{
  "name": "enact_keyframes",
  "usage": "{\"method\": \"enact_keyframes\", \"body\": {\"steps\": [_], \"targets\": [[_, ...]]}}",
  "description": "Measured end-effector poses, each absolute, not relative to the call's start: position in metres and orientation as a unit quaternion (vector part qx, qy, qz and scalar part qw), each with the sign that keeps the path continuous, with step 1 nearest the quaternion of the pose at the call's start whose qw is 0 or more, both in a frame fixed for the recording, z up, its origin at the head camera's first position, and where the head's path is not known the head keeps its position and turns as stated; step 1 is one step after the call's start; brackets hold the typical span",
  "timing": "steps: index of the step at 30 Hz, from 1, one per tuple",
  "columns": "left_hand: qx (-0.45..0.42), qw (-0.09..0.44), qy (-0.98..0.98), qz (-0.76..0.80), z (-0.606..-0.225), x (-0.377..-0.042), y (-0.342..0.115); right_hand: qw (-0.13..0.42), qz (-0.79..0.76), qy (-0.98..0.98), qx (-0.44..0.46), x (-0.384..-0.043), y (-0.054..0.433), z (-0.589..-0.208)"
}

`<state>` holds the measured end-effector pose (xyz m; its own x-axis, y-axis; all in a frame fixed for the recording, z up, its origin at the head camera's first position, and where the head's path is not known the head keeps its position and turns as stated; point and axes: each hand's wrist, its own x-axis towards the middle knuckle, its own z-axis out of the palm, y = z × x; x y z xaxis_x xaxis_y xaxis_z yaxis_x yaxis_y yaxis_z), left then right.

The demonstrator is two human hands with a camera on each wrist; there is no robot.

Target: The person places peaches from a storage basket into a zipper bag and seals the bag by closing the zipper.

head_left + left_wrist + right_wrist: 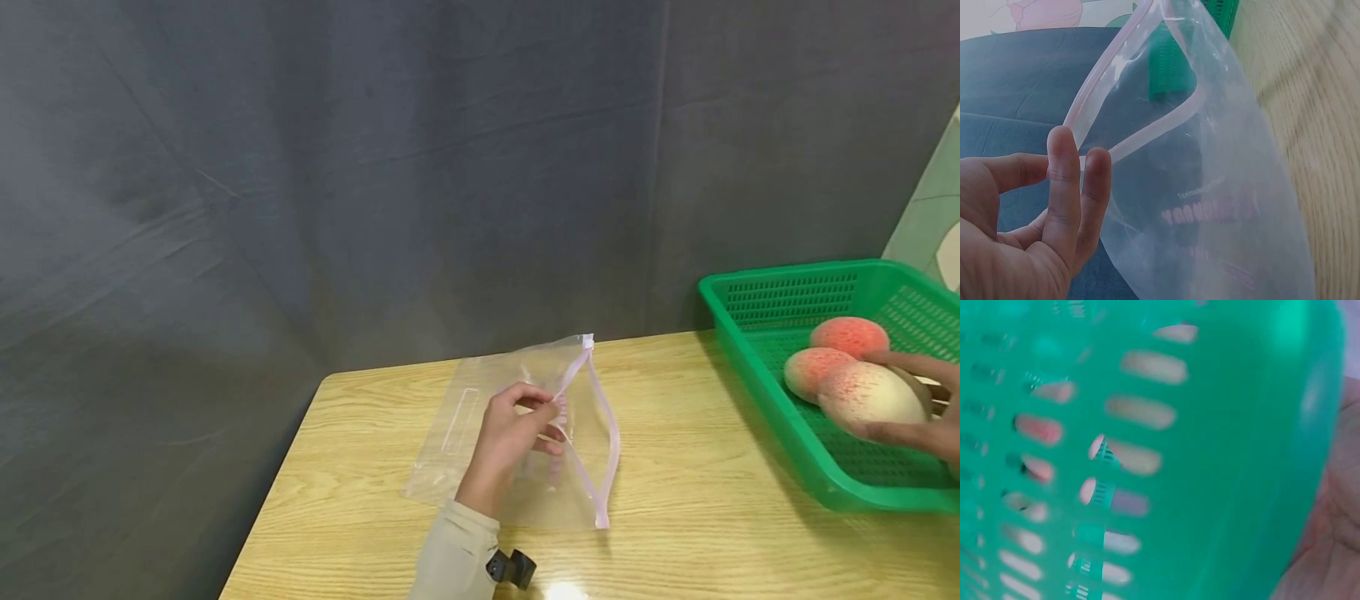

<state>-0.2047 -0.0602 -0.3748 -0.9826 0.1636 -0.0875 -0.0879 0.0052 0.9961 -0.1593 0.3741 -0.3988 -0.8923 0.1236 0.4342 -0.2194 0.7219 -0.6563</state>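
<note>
A clear zip bag [457, 417] with a pale purple rim lies over the table, its mouth spread apart toward the right. My left hand [517, 429] pinches one side of that rim between thumb and finger; the left wrist view shows the other fingers [1063, 194] stretched out beside the opening. Over at the right, my right hand [947, 421] holds a pale peach [866, 400], thumb and fingers on opposite sides of it. Two redder peaches [851, 336] sit beside it in the green basket [772, 417]. Basket wall hides most of the right hand in the right wrist view.
The wood-grain table [360, 467] ends at the left and back. A dark grey cloth [450, 167] hangs behind it. The basket's raised rim [806, 471] stands between the bag and the peaches.
</note>
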Motion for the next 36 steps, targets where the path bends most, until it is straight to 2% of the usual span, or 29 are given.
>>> {"method": "enact_keyframes", "body": {"steps": [9, 25, 33, 36], "targets": [[0.022, 0.088, 0.710, 0.698, -0.374, -0.205, -0.059, 0.249, 0.406, -0.878, 0.043, -0.160, 0.359, -0.388], [0.026, 0.090, 0.713, 0.695, -0.375, -0.206, -0.058, 0.178, 0.356, -0.917, 0.015, -0.154, 0.321, -0.355], [0.016, 0.082, 0.711, 0.698, -0.374, -0.204, -0.062, 0.132, 0.290, -0.947, 0.035, -0.158, 0.284, -0.336], [0.020, 0.085, 0.712, 0.696, -0.374, -0.205, -0.062, 0.133, 0.296, -0.944, 0.056, -0.159, 0.270, -0.336]]}}
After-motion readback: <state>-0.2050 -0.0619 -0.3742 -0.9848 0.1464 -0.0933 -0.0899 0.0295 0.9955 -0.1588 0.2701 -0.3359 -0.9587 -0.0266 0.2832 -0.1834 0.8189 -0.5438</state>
